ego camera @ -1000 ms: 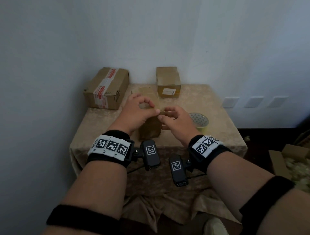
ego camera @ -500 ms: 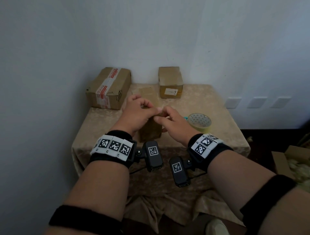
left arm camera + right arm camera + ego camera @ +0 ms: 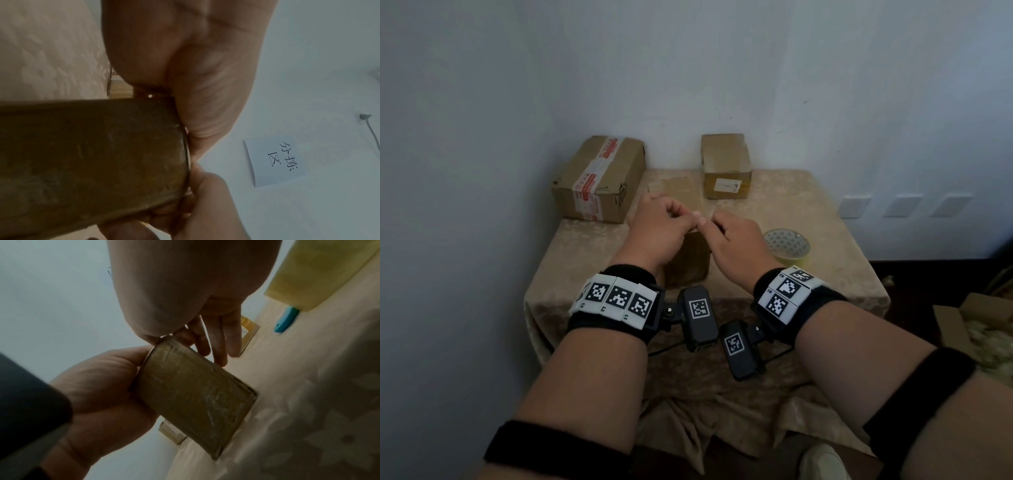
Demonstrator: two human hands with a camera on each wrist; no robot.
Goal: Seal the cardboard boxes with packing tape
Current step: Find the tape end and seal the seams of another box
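A small tape-wrapped cardboard box (image 3: 688,260) is held upright above the near middle of a table (image 3: 835,219) draped in a pale patterned cloth. The box's upper edge is gripped from the left by the left hand (image 3: 657,233), whose fingers are curled and whose thumb is pressed against the box top, as is seen in the right wrist view, where the same box (image 3: 197,395) shows a glossy taped face. The right hand (image 3: 736,240) is brought in from the right so that its fingertips meet the left hand's at the box top; thumb and forefinger appear pinched there, while two other fingers (image 3: 228,337) are left straight. Whether a strip of tape is caught in that pinch cannot be told. A roll of packing tape (image 3: 787,245) is laid flat on the table just right of the right hand. At the far left a larger box (image 3: 599,180) with a printed tape band is set, and at the far middle a smaller labelled box (image 3: 726,168).
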